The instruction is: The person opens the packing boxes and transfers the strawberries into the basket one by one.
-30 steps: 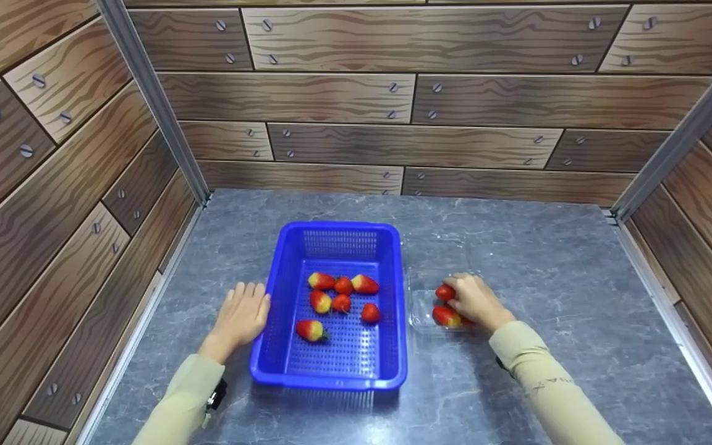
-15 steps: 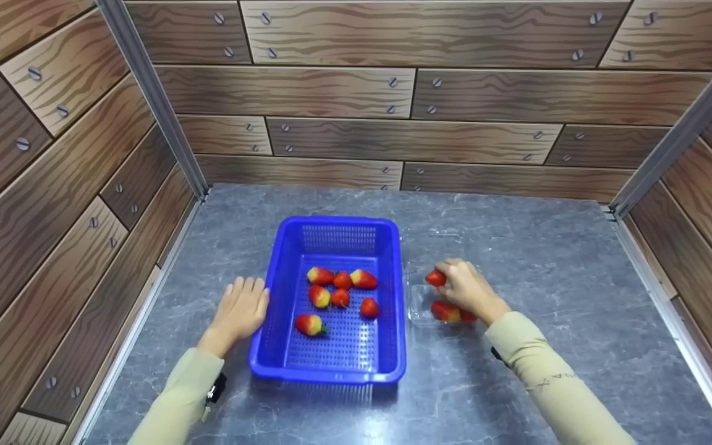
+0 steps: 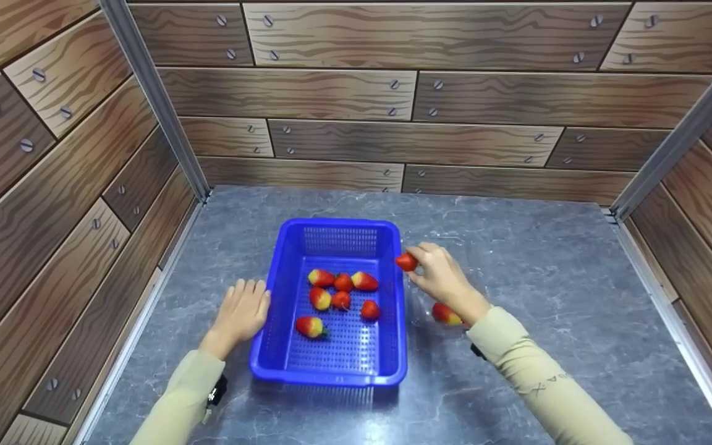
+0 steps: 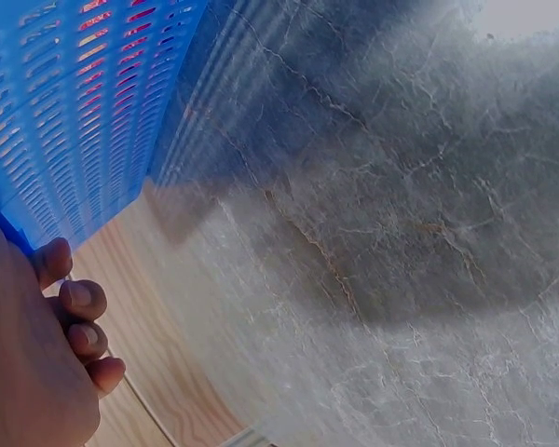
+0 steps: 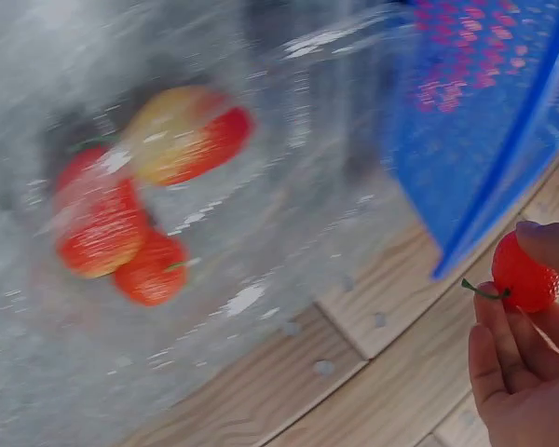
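Around the back and both sides, wood-patterned walls (image 3: 325, 96) rise, meeting at grey metal posts (image 3: 158, 105) in the two rear corners. Below them spreads a grey tabletop (image 3: 547, 259) with marbled veins. Left of its middle sits a blue basket (image 3: 331, 377), perforated and upright, its long sides running away from the person. Close to the basket's right side is a clear container (image 5: 242, 298), so transparent that its edges are hard to trace. Two pale sleeves (image 3: 535, 377) reach in from the near edge, the right one bearing dark lettering. At the basket's left rim rests the left hand (image 3: 241, 312), back upward and unclenched, its thumb side against the rim. Beside the right rim, the right hand (image 3: 445, 275) pinches a red strawberry (image 3: 406, 261) between thumb and fingers; whether that fruit touches the rim cannot be told. A black object (image 3: 217, 390) shows at the left cuff. Seven strawberries (image 3: 311, 327) lie on the basket's floor, some wholly red, others red and yellow, most grouped near the middle. Three more strawberries (image 5: 101, 214) lie together in the clear container, blurred in the right wrist view. From the pinched fruit, a thin green stem (image 5: 484, 291) sticks out close to a fingertip.
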